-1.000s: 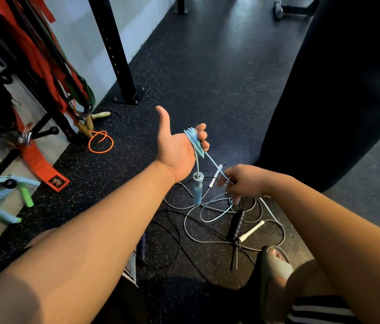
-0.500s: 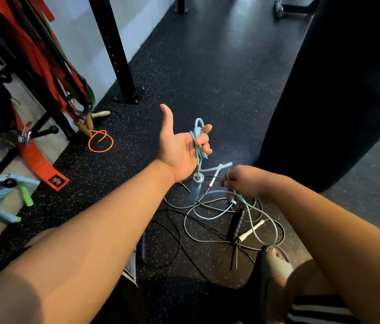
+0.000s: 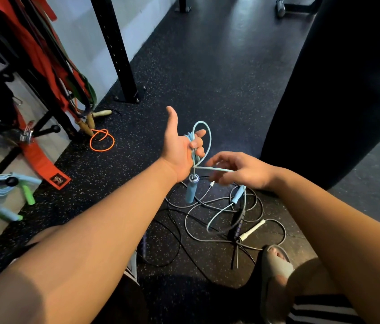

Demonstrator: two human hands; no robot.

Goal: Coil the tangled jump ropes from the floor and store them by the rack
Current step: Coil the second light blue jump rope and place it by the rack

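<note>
My left hand (image 3: pixel 179 148) is raised palm up, thumb out, fingers curled on several loops of the light blue jump rope (image 3: pixel 207 136). One blue handle (image 3: pixel 191 190) dangles under that wrist. My right hand (image 3: pixel 238 171) sits just right of it, pinching the same blue cord, which runs taut between the hands. The cord's other blue handle (image 3: pixel 238 196) hangs below the right hand. On the floor beneath lies a tangle of grey and black ropes (image 3: pixel 219 220) with a white handle (image 3: pixel 253 230) and a dark handle (image 3: pixel 237 226).
A rack (image 3: pixel 51 66) with red straps and bands stands at left by a black post (image 3: pixel 116 50). Coiled green and blue ropes (image 3: pixel 2 190) lie near it, and an orange rope (image 3: pixel 101 140). A black punching bag (image 3: pixel 338 90) hangs right. My sandalled foot (image 3: pixel 275 265) is beside the tangle.
My right hand rose from the floor tangle and pulled the blue cord up toward the left hand. A new loop stands over the left fingers, and the second blue handle lifted off the floor.
</note>
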